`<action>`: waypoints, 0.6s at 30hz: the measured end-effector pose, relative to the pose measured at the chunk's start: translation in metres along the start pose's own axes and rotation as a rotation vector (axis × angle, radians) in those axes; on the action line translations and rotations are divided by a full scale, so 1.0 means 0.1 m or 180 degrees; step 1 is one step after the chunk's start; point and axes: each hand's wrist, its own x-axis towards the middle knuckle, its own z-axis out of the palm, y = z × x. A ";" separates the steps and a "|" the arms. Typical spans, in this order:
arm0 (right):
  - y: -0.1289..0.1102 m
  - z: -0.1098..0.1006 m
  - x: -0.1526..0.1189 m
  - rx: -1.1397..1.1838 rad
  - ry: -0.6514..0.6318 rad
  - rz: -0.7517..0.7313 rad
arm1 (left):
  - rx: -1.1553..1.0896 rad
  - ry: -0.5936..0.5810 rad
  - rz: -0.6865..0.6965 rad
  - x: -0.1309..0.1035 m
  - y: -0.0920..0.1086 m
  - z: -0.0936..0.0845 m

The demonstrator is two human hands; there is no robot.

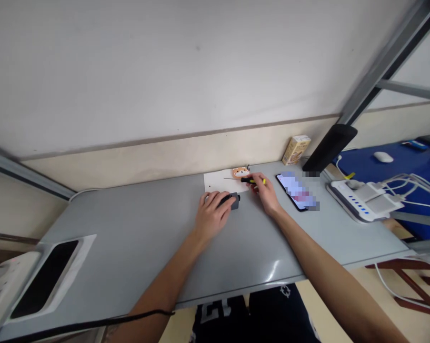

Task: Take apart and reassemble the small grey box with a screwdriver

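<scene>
Black cord closest, well below fingers. Left hand: fingers bent around dark box on table, likely to hold it still. Right hand: fingers pinch screwdriver, likely for good aim, pointing left. White paper just past fingers.

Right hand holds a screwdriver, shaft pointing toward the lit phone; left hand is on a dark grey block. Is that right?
Not the direction: the head view shows the screwdriver with its shaft pointing left, away from the lit phone. The rest is right.
</scene>
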 end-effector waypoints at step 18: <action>0.17 0.10 -0.07 -0.1061 -0.1361 -0.0444 | -0.0901 -0.0324 0.0014 0.00 -0.27 -0.31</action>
